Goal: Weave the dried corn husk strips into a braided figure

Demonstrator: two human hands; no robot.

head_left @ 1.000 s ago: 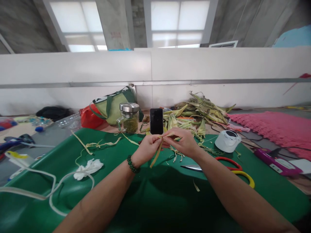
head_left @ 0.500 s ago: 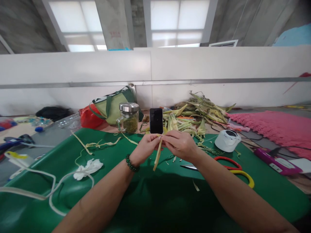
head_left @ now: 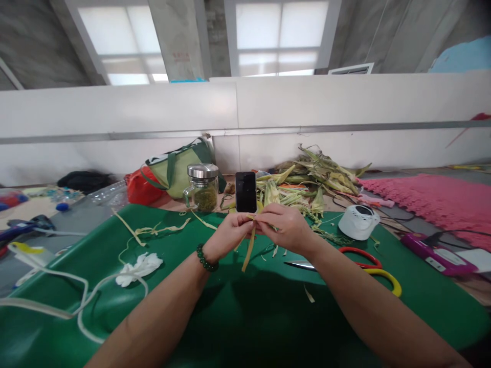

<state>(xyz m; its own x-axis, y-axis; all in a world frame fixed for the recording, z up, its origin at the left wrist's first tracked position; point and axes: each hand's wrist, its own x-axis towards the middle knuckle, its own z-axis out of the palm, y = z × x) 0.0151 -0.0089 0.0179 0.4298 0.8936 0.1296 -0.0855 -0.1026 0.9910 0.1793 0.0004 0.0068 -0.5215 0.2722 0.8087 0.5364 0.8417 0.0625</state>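
My left hand (head_left: 233,231) and my right hand (head_left: 286,228) meet fingertip to fingertip over the green mat (head_left: 245,317). Both pinch a pale yellow strip of corn husk (head_left: 249,253), whose loose end hangs down toward me. A second, thinner husk end shows just below my left fingers. The upper part of the strip is hidden by my fingers. Straight behind the hands a dark-screened phone (head_left: 246,191) stands upright. Scissors (head_left: 372,263) with red and yellow handles lie partly under my right forearm.
Behind the mat are a lidded glass jar (head_left: 206,191), a green bag (head_left: 174,171) and a heap of corn husks (head_left: 318,171). A white device (head_left: 358,223) and a purple power strip (head_left: 437,255) sit right. Crumpled tissue (head_left: 140,268) and a white cable (head_left: 82,301) lie left.
My hands stay together at nearly the same spot, with the fingers shifted slightly on the husk. A second thin husk end now shows under my left hand.
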